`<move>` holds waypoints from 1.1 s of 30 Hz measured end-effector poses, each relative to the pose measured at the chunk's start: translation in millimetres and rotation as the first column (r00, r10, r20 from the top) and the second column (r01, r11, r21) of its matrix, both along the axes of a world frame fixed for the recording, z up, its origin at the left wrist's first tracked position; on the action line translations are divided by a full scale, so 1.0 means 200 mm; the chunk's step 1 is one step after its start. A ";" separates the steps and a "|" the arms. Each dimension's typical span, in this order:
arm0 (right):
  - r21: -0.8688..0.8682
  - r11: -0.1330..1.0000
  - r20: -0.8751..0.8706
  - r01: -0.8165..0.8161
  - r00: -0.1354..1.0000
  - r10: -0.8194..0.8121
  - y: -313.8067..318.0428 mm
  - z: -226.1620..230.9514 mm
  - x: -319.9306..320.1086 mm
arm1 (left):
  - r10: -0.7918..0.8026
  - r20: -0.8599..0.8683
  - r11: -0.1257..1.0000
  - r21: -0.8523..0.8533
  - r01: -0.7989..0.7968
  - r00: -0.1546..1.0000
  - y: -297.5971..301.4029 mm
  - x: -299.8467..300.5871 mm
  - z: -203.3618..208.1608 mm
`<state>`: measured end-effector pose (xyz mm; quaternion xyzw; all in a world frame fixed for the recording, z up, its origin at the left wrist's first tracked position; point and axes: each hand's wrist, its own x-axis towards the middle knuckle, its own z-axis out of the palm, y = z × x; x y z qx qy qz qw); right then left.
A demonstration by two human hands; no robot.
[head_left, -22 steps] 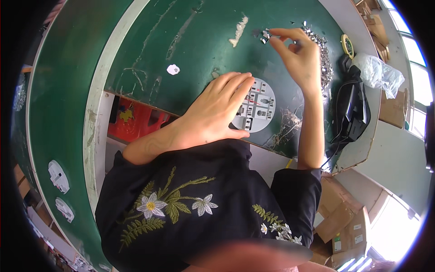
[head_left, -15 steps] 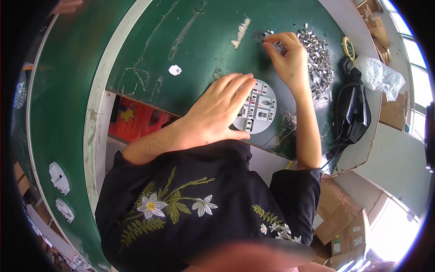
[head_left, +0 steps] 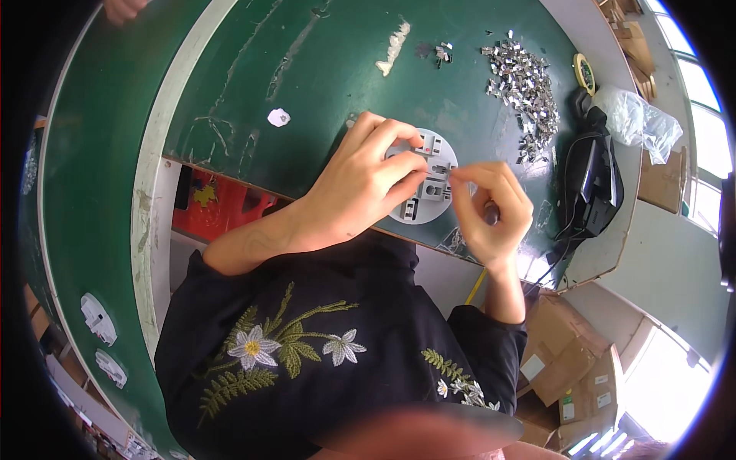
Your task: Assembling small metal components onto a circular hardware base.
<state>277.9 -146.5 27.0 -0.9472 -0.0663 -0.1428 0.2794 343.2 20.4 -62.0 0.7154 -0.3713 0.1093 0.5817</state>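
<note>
A round light-grey plastic base (head_left: 418, 212) with moulded slots and small metal fittings lies near the table's front edge. My left hand (head_left: 373, 165) rests over its left side, fingers bent. Thumb and forefinger come together above the base's middle; whatever lies between them is too small to make out. At the base's right edge is my right hand (head_left: 494, 211), its thumb and forefinger pinched over the fittings. Its curled fingers also hold a dark round-ended object (head_left: 491, 213), mostly hidden in the palm. Any small piece at those fingertips cannot be made out.
Small metal clips (head_left: 525, 88) are heaped at the right, and a smaller cluster (head_left: 443, 54) sits further back. A black bag-like object (head_left: 596, 180), clear plastic bag (head_left: 636, 123) and tape roll (head_left: 584, 73) line the right edge. Another person's hand (head_left: 123, 9) shows far left.
My right hand has come from the small clip cluster down to the base's right edge. My left hand, previously flat over the base, has bent its fingers into a pinch.
</note>
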 end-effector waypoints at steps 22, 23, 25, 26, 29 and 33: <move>-0.164 0.943 -0.095 -0.288 0.956 0.276 0.01 0.00 0.08 | -0.015 -0.087 0.998 -0.064 0.009 0.996 0.06 0.02 0.00; -0.164 0.943 -0.096 -0.291 0.956 0.278 0.00 0.00 0.09 | -0.015 -0.101 0.998 -0.068 0.008 0.995 0.06 0.02 0.00; -0.151 0.932 -0.133 -0.329 0.941 0.311 0.00 0.00 0.11 | -0.010 -0.107 0.998 -0.068 0.003 0.994 0.06 0.02 0.00; -0.145 0.927 -0.151 -0.347 0.933 0.326 0.00 0.01 0.12 | -0.009 -0.111 0.998 -0.067 0.001 0.994 0.06 0.02 0.00; -0.200 0.916 -0.227 -0.347 0.926 0.301 0.05 0.05 0.13 | -0.006 -0.127 0.998 -0.061 -0.002 0.992 0.07 0.01 0.00; -0.233 0.903 -0.307 -0.362 0.908 0.285 0.08 0.10 0.14 | -0.002 -0.141 0.998 -0.057 -0.006 0.990 0.08 0.01 0.01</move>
